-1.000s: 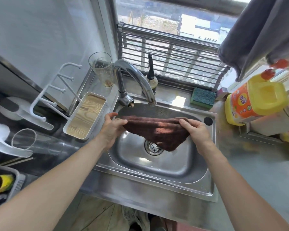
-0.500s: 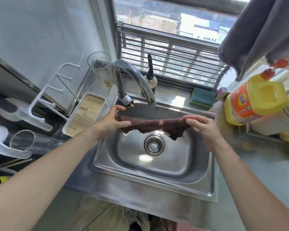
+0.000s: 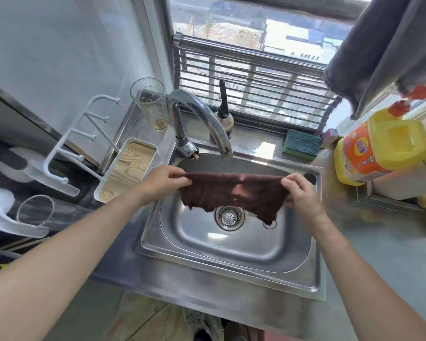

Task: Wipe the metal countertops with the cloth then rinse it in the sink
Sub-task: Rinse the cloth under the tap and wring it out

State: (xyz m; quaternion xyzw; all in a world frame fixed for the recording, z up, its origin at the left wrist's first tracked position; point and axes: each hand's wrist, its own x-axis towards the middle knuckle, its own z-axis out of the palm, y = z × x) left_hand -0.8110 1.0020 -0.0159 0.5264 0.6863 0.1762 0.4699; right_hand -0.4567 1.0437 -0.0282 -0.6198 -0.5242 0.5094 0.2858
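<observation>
A dark brown cloth hangs spread out over the steel sink, below the spout of the curved tap. My left hand pinches its upper left corner and my right hand pinches its upper right corner, so the top edge is stretched flat between them. The cloth's lower edge hangs free just above the drain strainer. No water runs from the tap. The metal countertop stretches to the right of the sink.
A green sponge lies behind the sink. A yellow and orange detergent jug stands at the right. A drinking glass, a white tray with a wooden base and a white rack sit at the left. A grey towel hangs top right.
The cloth was bunched into a narrow band between my hands half a second ago. Now it is pulled taut and hangs open like a sheet. Both hands sit slightly lower and wider.
</observation>
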